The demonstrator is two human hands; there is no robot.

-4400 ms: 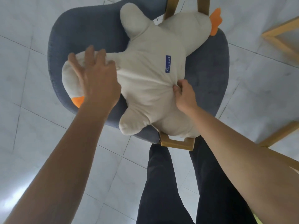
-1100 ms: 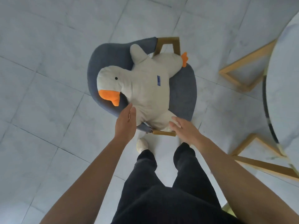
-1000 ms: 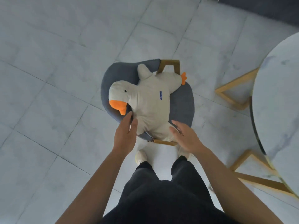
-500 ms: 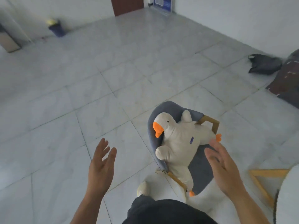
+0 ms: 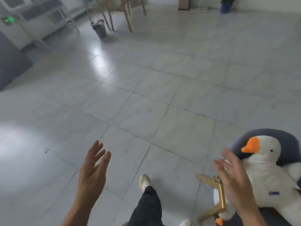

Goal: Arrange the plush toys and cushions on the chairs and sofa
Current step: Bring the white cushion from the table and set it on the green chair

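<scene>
Grey floor: pale marble-look tile floor (image 5: 146, 88) fills most of the view, with a bright glare patch at upper left.
Chair: dark blue-grey upholstered chair with light wooden legs (image 5: 291, 141) stands at the lower right edge.
Plush toy: white plush goose with an orange beak (image 5: 267, 175) sits in the chair, leaning against the backrest, head up, beak turned left; a small blue label shows on its body.
Right hand (image 5: 234, 181): held open in the air just in front of the goose, fingers spread and empty, blurred.
Left hand (image 5: 92, 172): raised over bare floor well left of the chair, fingers loosely apart, holding nothing.
Leg: black trouser leg with a white shoe (image 5: 145, 181) between the hands.
Bin: small dark waste bin (image 5: 99, 28) far back near wooden legs.
</scene>
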